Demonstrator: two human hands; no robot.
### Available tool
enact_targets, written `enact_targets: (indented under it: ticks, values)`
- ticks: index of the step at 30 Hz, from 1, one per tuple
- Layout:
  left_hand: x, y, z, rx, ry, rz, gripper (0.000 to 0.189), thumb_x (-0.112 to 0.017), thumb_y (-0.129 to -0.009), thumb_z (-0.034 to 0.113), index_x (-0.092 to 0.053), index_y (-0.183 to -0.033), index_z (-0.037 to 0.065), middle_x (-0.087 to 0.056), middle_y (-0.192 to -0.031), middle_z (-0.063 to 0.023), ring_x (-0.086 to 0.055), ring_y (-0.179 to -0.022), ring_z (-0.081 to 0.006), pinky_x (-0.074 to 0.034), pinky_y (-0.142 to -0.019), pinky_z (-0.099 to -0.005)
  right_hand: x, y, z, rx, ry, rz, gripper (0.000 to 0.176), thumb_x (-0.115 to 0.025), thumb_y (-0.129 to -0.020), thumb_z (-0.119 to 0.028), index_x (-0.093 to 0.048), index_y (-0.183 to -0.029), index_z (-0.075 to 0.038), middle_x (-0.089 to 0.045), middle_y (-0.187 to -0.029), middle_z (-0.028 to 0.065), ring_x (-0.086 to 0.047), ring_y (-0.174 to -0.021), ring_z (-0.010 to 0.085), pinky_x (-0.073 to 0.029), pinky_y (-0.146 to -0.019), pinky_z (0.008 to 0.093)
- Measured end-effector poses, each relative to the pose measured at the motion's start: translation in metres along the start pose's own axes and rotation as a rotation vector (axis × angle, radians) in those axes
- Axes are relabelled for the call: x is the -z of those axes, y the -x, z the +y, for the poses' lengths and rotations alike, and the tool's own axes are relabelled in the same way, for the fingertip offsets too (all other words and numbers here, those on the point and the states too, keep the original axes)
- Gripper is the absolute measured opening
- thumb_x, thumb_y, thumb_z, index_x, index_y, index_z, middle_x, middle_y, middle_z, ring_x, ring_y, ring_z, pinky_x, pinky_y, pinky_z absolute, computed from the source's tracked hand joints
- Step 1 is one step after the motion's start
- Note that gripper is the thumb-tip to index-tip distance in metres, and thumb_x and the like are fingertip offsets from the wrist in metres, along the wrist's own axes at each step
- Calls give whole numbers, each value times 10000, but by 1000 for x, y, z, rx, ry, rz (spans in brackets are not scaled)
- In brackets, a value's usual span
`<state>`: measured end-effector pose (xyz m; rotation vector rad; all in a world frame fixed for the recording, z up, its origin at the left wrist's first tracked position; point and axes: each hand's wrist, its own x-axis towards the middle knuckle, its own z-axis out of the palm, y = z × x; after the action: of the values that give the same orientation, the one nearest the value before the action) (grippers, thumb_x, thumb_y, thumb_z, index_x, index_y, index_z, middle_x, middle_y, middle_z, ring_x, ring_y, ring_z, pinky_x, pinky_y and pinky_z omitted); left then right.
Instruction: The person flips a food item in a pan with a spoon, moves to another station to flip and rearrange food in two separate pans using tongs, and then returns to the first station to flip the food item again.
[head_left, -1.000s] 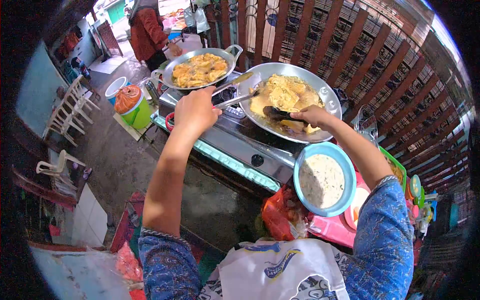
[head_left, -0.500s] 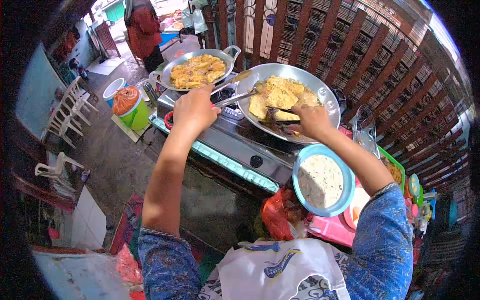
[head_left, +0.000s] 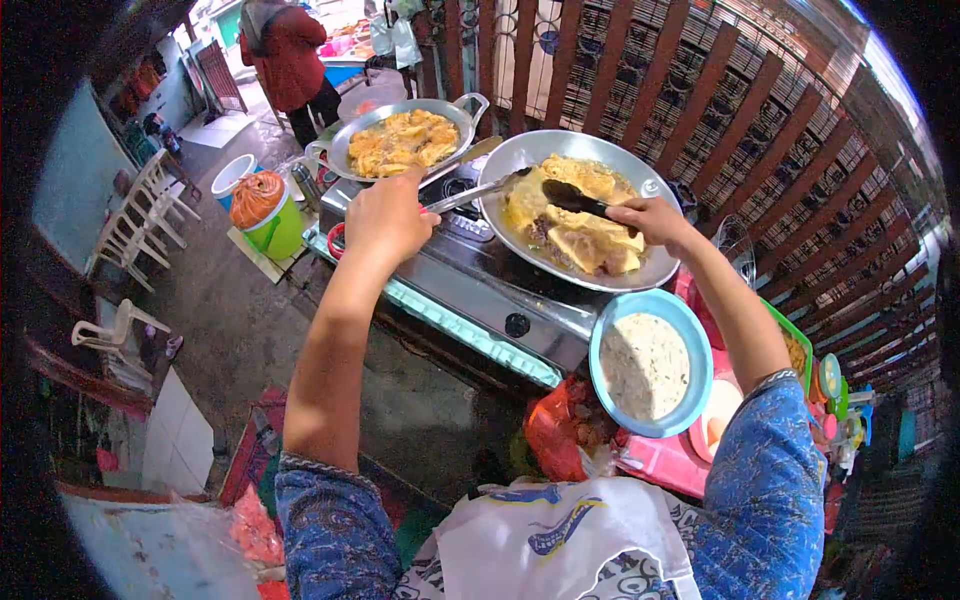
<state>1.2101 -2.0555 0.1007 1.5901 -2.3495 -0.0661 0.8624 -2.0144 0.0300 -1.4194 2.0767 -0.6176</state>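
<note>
My left hand (head_left: 388,222) is closed around a long metal-handled utensil (head_left: 465,195) with a red end. Its dark tip reaches over the left side of the large frying pan (head_left: 655,190). In my right hand (head_left: 655,222) are black tongs (head_left: 575,198), their tips over the pan among the food. Yellow battered pieces (head_left: 600,248) fry there in bubbling oil. Beyond my left hand, a smaller two-handled pan (head_left: 345,140) holds golden fried pieces (head_left: 405,138). A brownish-headed spatula (head_left: 472,155) lies near that pan; its handle end is hidden by my left hand.
Both pans stand on a metal stove (head_left: 470,285). A blue bowl of pale batter (head_left: 645,370) is at its right corner, near my right forearm. A slatted fence (head_left: 690,80) rises behind. At left stand a green bucket (head_left: 275,230) and white chairs (head_left: 150,210); a person (head_left: 285,60) stands beyond.
My right hand has moved up and right with the tongs, from the pan's near side to its middle. The battered pieces have shifted toward the near side. My left hand has barely moved.
</note>
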Motion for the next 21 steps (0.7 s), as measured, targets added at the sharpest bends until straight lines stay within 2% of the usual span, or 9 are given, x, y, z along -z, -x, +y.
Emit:
enact_targets:
  ticks: [4,6,11,13,14,16,17,20,21]
  values:
    - [-4,-2,2,-15,8,11,488,-694,-710,233,-541,-1152,96,-616,-998,-174,-591,-937,-329,-454,-825,-414,11,-4,20,-107,11,-46,446,-650,-737,-486,-687,-947,-94,-586,-622,41,-475,-499,112,-380,-467,263]
    - [-7,-3,3,-31,14,19,486,-693,-711,231,-540,-1153,96,-616,-999,-171,-592,-933,-330,-454,-824,-414,10,3,19,-153,-45,-72,366,-644,-788,-381,-671,-956,-58,-517,-573,-1,-311,-404,54,-213,-364,240]
    - [-12,-5,5,-50,9,32,475,-691,-713,224,-546,-1146,96,-617,-993,-169,-594,-924,-332,-455,-818,-416,14,16,9,-144,13,-106,378,-640,-787,-401,-682,-900,-43,-520,-549,17,-324,-404,65,-225,-363,249]
    - [-13,-6,6,-49,20,33,468,-693,-707,219,-552,-1137,97,-618,-982,-173,-596,-914,-335,-459,-808,-420,19,19,6,-53,196,-131,418,-634,-777,-440,-682,-891,-41,-532,-540,40,-417,-429,91,-304,-391,259]
    - [-13,-7,5,-49,20,33,468,-693,-707,219,-552,-1137,97,-618,-982,-173,-596,-914,-335,-459,-808,-420,25,21,2,-54,195,-131,418,-634,-777,-440,-682,-891,-41,-532,-540,40,-417,-429,91,-304,-391,259]
    - [-15,-7,5,-65,34,34,465,-695,-702,214,-555,-1131,99,-617,-978,-179,-599,-901,-338,-463,-797,-425,37,25,-8,-44,491,-122,638,-546,-712,-657,-692,-845,-51,-653,-725,111,-631,-690,218,-486,-672,325]
    - [-15,-8,4,-64,33,34,465,-695,-702,214,-555,-1131,99,-617,-978,-179,-599,-901,-338,-463,-797,-425,36,20,0,-42,486,-72,654,-492,-722,-680,-690,-903,-84,-661,-805,128,-638,-760,241,-490,-707,346]
    - [-17,-8,6,-83,39,42,466,-696,-699,210,-556,-1130,98,-618,-973,-181,-601,-892,-341,-464,-793,-428,26,19,-1,6,550,90,611,-504,-727,-658,-680,-957,-120,-658,-878,132,-627,-836,265,-484,-745,365]
    - [-17,-9,8,-83,40,35,472,-699,-696,212,-556,-1131,99,-618,-972,-180,-600,-895,-339,-464,-794,-428,21,15,2,25,584,72,593,-502,-730,-648,-670,-987,-141,-650,-931,125,-611,-890,283,-479,-767,384]
